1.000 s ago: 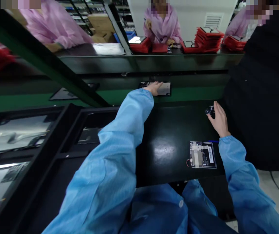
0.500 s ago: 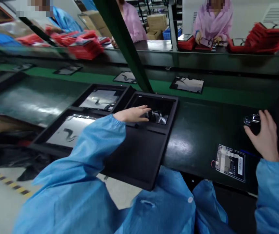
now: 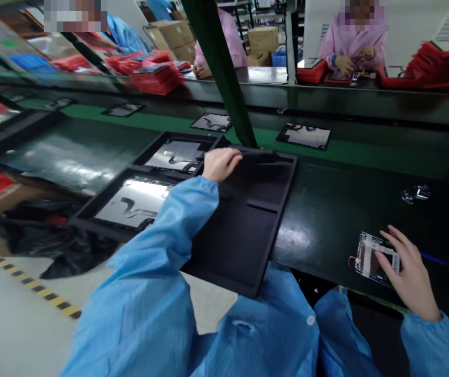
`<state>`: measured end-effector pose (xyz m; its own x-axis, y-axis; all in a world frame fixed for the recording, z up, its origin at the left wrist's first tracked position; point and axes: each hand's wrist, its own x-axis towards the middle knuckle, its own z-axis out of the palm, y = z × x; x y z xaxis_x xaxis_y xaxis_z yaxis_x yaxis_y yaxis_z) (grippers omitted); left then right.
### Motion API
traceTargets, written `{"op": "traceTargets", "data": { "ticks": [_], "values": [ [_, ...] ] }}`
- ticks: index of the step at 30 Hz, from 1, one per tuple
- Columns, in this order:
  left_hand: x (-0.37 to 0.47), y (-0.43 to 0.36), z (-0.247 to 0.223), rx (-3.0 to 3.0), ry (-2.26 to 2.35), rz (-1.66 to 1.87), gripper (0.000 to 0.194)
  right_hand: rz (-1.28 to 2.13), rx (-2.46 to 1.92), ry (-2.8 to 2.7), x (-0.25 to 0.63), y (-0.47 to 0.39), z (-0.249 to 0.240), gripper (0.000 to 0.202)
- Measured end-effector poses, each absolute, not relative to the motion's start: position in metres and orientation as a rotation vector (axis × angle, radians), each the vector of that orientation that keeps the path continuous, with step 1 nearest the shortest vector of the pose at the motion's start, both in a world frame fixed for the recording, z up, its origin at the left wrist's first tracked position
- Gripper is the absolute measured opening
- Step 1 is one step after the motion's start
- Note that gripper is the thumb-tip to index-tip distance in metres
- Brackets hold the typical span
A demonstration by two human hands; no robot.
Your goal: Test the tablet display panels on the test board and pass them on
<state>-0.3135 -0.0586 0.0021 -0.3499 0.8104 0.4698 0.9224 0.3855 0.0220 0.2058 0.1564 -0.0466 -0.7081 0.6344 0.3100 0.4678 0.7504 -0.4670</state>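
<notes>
My left hand [image 3: 219, 163] is closed on a thin dark panel [image 3: 261, 155], pinching its near-left end; panel hangs level over the far compartment of the black tray [image 3: 240, 246]. My right hand [image 3: 411, 272] lies open, fingers spread, fingertips resting on the small circuit board [image 3: 369, 255] near the front edge of the dark surface [image 3: 326, 209].

Risks, as I judge them:
- Panel held at one end only, so it could sag or twist and clip the tray wall.
- Tray overhangs the front edge of the surface above my lap; downward push on the near part could tip it.
- Board sits close to the edge with a short red wire at its left; a sideways drag of the fingers could slide it off or snag the wire.

Around:
- Green slanted post [image 3: 220, 68] rises just behind the tray, tight against the panel's path.
- Left compartments of the tray hold shiny plates [image 3: 135, 201].
- Small metal part [image 3: 415, 194] lies on the surface beyond the board, well apart from it.
- More dark panels lie on the green belt [image 3: 350, 149] beyond.
- Other people in pink coats work at the far bench with red trays [image 3: 436, 65].
</notes>
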Motion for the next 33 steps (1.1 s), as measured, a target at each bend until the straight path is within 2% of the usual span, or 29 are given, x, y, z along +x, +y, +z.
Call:
{"op": "traceTargets", "data": {
  "ticks": [2, 4, 8, 11, 13, 18, 23, 25, 28, 31, 33],
  "values": [
    [-0.307, -0.040, 0.031, -1.269, -2.181, -0.544, 0.038, 0.488, -0.851, -2.465, 0.213, 0.151, -0.048, 0.046],
    [-0.284, -0.011, 0.058, -1.319, -2.093, -0.620, 0.031, 0.479, -0.853, -2.445, 0.217, 0.146, -0.048, 0.043],
    [-0.196, 0.058, 0.078, -2.177, -1.895, -0.457, 0.038, 0.494, -0.811, -2.456, 0.216, 0.137, -0.050, 0.038],
    [-0.125, 0.104, 0.051, -2.845, -1.544, -0.290, 0.036, 0.541, -0.772, -2.476, 0.212, 0.128, -0.053, 0.036],
    [-0.091, 0.127, 0.024, -3.043, -1.368, -0.226, 0.036, 0.572, -0.779, -2.468, 0.211, 0.122, -0.054, 0.035],
    [-0.055, 0.156, -0.026, -3.276, -1.101, -0.136, 0.047, 0.615, -0.871, -2.432, 0.221, 0.109, -0.052, 0.032],
    [-0.053, 0.163, -0.043, -3.389, -0.967, -0.070, 0.044, 0.653, -0.912, -2.400, 0.228, 0.106, -0.055, 0.032],
    [-0.056, 0.165, -0.044, -3.406, -0.948, -0.054, 0.036, 0.654, -0.896, -2.393, 0.226, 0.107, -0.056, 0.031],
    [-0.064, 0.160, -0.038, -3.325, -1.053, -0.163, 0.013, 0.666, -0.868, -2.404, 0.219, 0.108, -0.058, 0.031],
    [-0.080, 0.141, -0.022, -3.143, -1.432, -0.465, 0.033, 0.692, -0.839, -2.407, 0.212, 0.109, -0.058, 0.031],
    [-0.092, 0.120, -0.010, -3.122, -1.780, -0.708, 0.036, 0.704, -0.837, -2.394, 0.209, 0.109, -0.059, 0.030]
  ]
}}
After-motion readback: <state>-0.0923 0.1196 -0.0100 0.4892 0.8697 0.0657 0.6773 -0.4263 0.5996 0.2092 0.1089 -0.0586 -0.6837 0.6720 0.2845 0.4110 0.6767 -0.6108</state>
